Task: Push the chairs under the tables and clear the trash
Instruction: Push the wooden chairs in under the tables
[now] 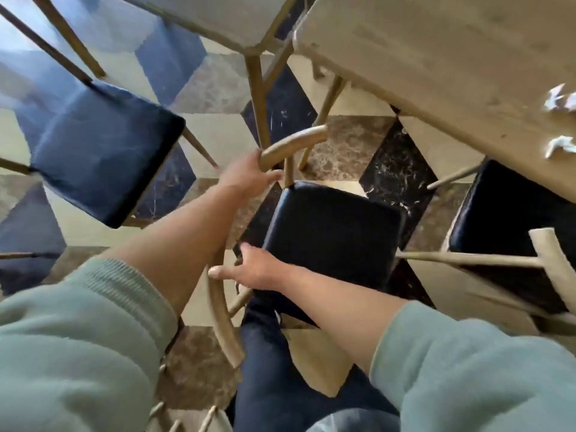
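A wooden chair with a black seat [333,232] stands in the middle, beside the corner of a light wooden table [436,57] at the upper right. My left hand [249,174] grips the far end of its curved backrest [293,143]. My right hand [249,269] holds the nearer stretch of the same backrest, next to the seat's edge. Two crumpled white paper scraps, one [561,99] above the other [561,145], lie on the table near the right edge of view.
Another black-seated chair [99,157] stands at the left, and a third [505,219] is partly under the table at the right. A second pale table [218,17] is at the top. The floor has a geometric marble pattern. My leg in dark jeans [268,353] is below the chair.
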`<control>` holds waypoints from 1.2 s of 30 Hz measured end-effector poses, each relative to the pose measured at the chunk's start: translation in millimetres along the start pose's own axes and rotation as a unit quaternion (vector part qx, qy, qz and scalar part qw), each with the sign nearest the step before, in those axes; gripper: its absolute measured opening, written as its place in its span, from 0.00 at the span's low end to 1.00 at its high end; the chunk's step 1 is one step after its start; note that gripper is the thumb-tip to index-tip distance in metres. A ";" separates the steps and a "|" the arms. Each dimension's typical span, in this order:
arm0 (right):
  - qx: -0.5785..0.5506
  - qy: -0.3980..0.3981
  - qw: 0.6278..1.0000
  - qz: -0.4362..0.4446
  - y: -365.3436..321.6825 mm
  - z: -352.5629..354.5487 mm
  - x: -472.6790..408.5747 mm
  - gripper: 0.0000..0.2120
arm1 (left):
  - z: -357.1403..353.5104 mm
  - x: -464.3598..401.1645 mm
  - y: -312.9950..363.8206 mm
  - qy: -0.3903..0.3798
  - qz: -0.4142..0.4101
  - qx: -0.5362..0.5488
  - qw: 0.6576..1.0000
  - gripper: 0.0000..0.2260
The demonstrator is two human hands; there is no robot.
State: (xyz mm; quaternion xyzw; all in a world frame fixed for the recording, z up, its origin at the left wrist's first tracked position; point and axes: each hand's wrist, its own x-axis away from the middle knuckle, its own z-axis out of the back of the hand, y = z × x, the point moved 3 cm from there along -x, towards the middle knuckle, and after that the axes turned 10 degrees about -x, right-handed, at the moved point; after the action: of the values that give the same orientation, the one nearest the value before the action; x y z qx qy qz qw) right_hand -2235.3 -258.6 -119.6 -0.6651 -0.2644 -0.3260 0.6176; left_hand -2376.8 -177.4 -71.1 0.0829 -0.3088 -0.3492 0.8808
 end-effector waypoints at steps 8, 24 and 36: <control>-0.054 0.033 0.995 -0.083 -33.1 -56.1 -25.8 0.26 | 10.3 -45.6 -31.1 0.007 -0.062 -0.098 0.993 0.13; 0.173 0.136 0.975 -0.020 62.2 136.6 93.6 0.31 | 5.3 -43.6 22.5 -0.047 0.182 0.114 0.975 0.16; 0.250 0.387 0.887 -0.031 138.9 317.7 202.7 0.17 | -68.3 -33.0 160.8 -0.208 0.216 0.174 0.938 0.23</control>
State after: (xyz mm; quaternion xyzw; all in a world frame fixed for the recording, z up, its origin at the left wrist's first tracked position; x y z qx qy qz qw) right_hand -1965.2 33.3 -63.5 -0.3017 -0.0975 -0.4996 0.8062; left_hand -2263.7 -40.9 -83.3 0.0919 -0.5513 -0.1008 0.8231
